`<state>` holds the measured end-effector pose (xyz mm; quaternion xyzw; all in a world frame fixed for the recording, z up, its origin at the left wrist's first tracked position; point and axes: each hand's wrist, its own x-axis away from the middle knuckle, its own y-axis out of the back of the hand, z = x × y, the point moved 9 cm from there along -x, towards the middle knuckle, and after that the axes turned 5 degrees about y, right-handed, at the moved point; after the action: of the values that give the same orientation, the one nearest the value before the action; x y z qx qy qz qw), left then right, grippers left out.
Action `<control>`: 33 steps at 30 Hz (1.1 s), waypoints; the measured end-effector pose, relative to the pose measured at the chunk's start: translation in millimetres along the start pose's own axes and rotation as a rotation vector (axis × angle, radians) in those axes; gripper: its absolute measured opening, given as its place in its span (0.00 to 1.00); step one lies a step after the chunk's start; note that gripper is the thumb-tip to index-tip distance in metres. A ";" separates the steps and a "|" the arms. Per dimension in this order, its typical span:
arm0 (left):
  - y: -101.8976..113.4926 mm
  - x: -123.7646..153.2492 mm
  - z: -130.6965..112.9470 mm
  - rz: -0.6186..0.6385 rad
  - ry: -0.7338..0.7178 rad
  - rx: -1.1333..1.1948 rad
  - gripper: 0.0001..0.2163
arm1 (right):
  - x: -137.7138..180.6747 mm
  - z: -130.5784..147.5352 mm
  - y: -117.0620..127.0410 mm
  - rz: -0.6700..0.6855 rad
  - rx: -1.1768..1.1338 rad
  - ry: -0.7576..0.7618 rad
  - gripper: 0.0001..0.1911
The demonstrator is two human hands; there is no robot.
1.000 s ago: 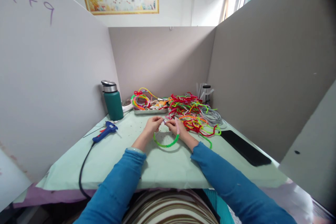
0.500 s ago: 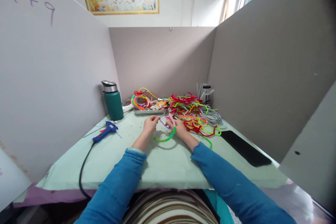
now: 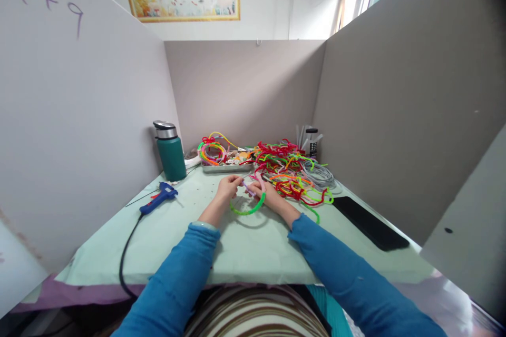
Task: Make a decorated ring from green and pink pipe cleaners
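At frame left, bottle [image 3: 171, 154] behind glue gun [image 3: 159, 199] on the counter [image 3: 253, 258] — mid-frame, ring [image 3: 261, 203] before tray [image 3: 227, 168], pipe-cleaner pile [image 3: 282, 158] right of tray.

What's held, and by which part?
Left hand and right hand hold a fuzzy green-and-pink hoop at its far side, where they pinch a thin purple strand; exact spots unclear.

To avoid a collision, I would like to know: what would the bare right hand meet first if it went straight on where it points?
The bare right hand would probably meet the bare left hand first, across the thin purple fuzzy strip between their fingertips; depth is unclear.
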<state>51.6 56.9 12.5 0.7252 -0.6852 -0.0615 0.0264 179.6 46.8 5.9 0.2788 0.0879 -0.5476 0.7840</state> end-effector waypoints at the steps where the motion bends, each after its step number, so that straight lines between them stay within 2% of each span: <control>1: -0.6 0.5 0.3 0.010 0.003 0.014 0.09 | 0.3 1.2 -0.3 0.000 -0.011 0.000 0.20; 9: -15.2 2.6 5.5 0.178 0.029 0.019 0.09 | -0.5 11.7 -4.0 0.038 -0.019 0.084 0.16; 16: -12.8 -0.3 9.4 0.156 0.043 0.030 0.13 | -4.4 -0.5 0.4 -0.026 -0.007 0.054 0.15; 24: -21.6 6.7 8.1 0.252 0.085 0.067 0.12 | -6.7 1.8 8.4 -0.103 0.068 0.074 0.16; 33: -27.4 10.5 5.0 0.335 0.049 0.056 0.10 | -6.1 -5.1 13.4 -0.142 0.157 0.006 0.20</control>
<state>78.7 48.3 3.6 0.6026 -0.7972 -0.0197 0.0328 190.2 57.7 8.9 0.3340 0.0664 -0.6061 0.7188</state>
